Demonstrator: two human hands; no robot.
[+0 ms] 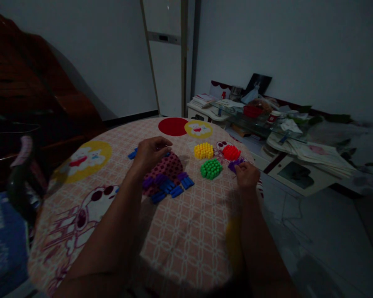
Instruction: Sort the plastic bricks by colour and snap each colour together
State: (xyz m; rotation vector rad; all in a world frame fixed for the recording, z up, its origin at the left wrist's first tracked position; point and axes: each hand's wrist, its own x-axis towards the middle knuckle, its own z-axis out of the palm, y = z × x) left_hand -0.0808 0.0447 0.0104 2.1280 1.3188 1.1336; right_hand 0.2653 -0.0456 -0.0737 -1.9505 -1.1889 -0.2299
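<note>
Holds the left hand (pixel 149 155) over the dotted dark-pink patch (pixel 170 165), near the scattered blue pieces (pixel 158 196), with fingers curved downward and thumb near forefinger. Cannot tell from this angle whether grasping anything. Brings the right hand (pixel 248 176) to the purple cluster (pixel 232 165) near the table's right edge, with thumb and fingertips drawn together against its near side. Cannot tell whether clenched on one piece or merely touching.

Bunched by colour near the purple cluster: yellow clump (pixel 204 151), green clump (pixel 211 169) and red clump (pixel 231 152), perhaps for keeping the colours from mixing. Laid more loosely on the left: blue pieces in short, flat groups, with purple bits (pixel 160 179) against or on top of some. Spread under everything: a printed tablecloth (pixel 186 231), likely helpful against rolling and sliding.

Among containers, seen beyond the table on the glass shelf (pixel 248 118): a red basket (pixel 253 111), contents too dim to name; a red-and-white cup (pixel 272 117), inside hidden. Set farther back: a silvery tin (pixel 236 92), likewise unreadable within.
</note>
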